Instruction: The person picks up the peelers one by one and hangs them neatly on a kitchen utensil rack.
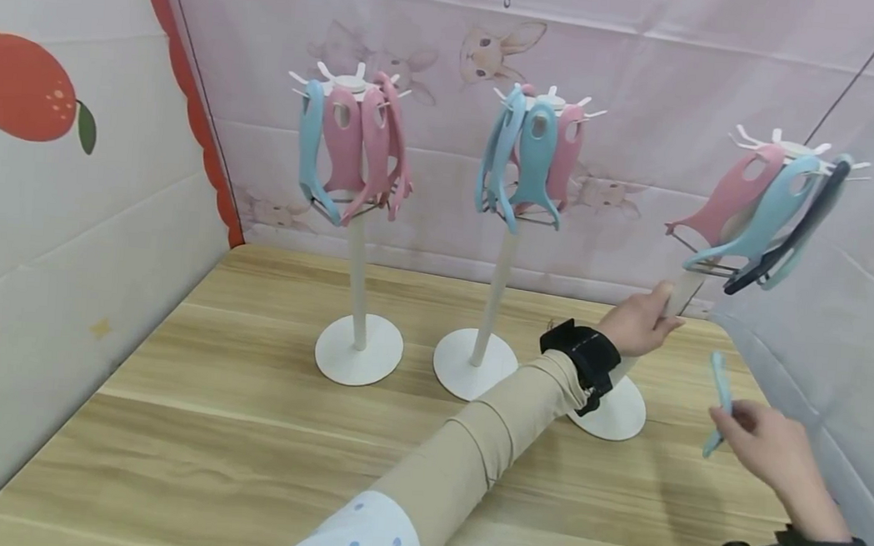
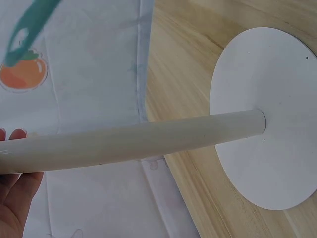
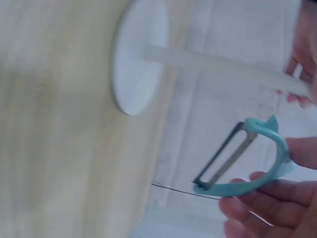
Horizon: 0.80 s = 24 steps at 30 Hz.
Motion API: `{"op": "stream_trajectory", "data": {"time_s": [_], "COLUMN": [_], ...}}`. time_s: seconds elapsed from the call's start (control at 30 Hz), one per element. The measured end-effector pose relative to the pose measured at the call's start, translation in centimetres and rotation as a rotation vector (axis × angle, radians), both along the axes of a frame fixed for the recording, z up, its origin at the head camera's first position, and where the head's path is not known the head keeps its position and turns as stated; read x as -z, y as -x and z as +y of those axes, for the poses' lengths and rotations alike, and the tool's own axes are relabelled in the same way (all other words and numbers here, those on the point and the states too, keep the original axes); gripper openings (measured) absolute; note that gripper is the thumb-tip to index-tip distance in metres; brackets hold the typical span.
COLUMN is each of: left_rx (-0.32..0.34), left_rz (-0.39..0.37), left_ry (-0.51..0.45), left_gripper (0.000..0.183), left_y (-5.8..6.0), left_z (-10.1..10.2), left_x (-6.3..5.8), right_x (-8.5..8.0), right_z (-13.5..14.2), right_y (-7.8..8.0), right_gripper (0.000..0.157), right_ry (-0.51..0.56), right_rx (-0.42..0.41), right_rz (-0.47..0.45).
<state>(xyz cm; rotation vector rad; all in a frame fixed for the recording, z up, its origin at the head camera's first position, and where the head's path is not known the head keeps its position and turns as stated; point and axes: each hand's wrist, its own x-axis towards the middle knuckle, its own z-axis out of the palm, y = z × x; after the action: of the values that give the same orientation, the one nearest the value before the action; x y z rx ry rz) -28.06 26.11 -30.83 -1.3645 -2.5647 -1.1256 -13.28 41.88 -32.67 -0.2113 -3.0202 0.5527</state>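
My left hand grips the white pole of the rightmost rack. That pole slants to the right in the head view, above its round white base. Pink, light blue and dark navy vegetable peelers hang from the hooks at its top. To the right of the pole, my right hand pinches a light blue peeler between thumb and fingers. Its metal blade points away from the palm in the right wrist view.
Two similar racks stand to the left, a left one and a middle one, both hung with pink and blue peelers. Printed cloth walls enclose the wooden table at the back and sides.
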Motion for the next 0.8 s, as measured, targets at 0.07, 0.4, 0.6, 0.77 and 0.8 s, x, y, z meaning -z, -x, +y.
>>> {"op": "stream_trajectory", "data": {"time_s": [0.07, 0.4, 0.6, 0.77, 0.8], "left_rx": [0.001, -0.02, -0.024, -0.029, -0.031], "left_rz": [-0.001, 0.001, -0.036, -0.042, -0.04], "left_ry": [0.0, 0.002, 0.018, 0.015, 0.013], "left_gripper": [0.024, 0.022, 0.024, 0.022, 0.022], "left_y": [0.1, 0.2, -0.1, -0.1, -0.1], "left_z": [0.0, -0.5, -0.5, -0.6, -0.7], "left_x": [0.0, 0.2, 0.1, 0.2, 0.3], "right_x": [-0.8, -5.4, -9.7, -12.6, -13.0], "right_z": [0.3, 0.3, 0.2, 0.6, 0.6], "right_y": [0.3, 3.8, 5.9, 7.5, 7.8], "right_gripper": [0.051, 0.046, 0.041, 0.039, 0.039], "right_ry": [0.0, 0.283, 0.424, 0.392, 0.375], "right_rx": [0.05, 0.361, 0.355, 0.222, 0.188], "right_rz": [0.076, 0.451, 0.537, 0.525, 0.514]}}
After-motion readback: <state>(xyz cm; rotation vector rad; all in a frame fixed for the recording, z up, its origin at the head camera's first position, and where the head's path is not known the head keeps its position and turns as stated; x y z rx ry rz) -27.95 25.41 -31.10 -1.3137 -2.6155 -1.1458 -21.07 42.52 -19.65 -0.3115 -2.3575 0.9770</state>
